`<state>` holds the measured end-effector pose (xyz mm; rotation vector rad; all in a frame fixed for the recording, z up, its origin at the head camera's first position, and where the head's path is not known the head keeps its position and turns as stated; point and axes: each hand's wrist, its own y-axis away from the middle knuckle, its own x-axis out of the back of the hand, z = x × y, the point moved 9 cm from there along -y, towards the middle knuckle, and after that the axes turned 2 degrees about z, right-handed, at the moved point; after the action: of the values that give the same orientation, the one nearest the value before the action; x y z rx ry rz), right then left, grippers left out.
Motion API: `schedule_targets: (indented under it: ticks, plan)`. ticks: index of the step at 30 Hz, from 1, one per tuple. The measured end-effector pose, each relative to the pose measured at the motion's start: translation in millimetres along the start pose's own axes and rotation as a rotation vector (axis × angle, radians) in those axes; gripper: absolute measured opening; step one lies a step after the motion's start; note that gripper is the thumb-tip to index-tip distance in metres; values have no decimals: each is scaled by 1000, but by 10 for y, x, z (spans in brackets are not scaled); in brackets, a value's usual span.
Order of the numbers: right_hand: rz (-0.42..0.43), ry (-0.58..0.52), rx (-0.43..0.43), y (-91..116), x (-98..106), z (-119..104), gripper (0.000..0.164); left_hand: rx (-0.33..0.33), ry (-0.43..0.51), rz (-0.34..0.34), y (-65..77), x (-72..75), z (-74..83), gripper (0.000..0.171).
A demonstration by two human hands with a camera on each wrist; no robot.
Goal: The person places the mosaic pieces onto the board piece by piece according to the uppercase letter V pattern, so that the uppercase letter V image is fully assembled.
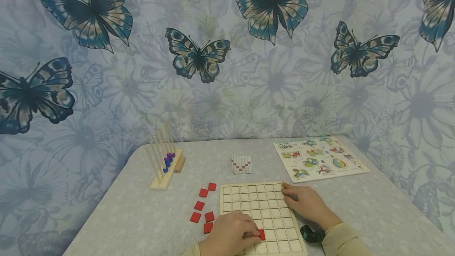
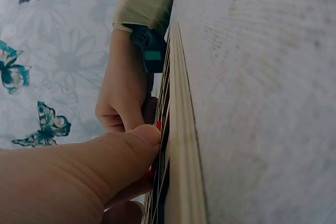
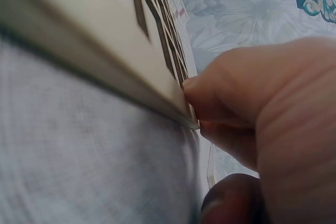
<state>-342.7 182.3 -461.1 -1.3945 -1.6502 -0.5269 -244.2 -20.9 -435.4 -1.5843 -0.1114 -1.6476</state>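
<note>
A pale wooden grid board (image 1: 254, 196) with recessed square cells lies flat on the table. Over its lower part, my left hand (image 1: 231, 233) pinches a small red square tile (image 1: 262, 234) at a cell. From the left wrist view, the thumb (image 2: 139, 142) covers most of that tile, and only a sliver of red shows. My right hand (image 1: 308, 204) grips the board's edge near its far right corner, one fingertip (image 3: 193, 90) on the top face. Several loose red tiles (image 1: 195, 217) lie left of the board, the nearest one beside the left hand.
Beyond the board lies a small pattern card (image 1: 242, 164) with a grid and red squares. At the left stands a wooden peg rack (image 1: 162, 181) with blue and purple beads. A picture puzzle board (image 1: 320, 159) lies at the back right, and a patterned wall rises behind the table.
</note>
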Motion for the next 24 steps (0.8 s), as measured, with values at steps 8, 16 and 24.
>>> schedule_targets:
  ticks: [8, 16, 24]
  plan:
    - [4, -1, 4, -1, -7, 0, 32, 9, 22, -11, 7, -9, -12, 7]
    - [9, 8, 11, 13, 1, -22, 32, 48, 26, -53, 15, -44, -43, 7]
    - [2, 9, 0, 13, 6, -17, 32, 112, 51, -99, -6, -75, -73, 5]
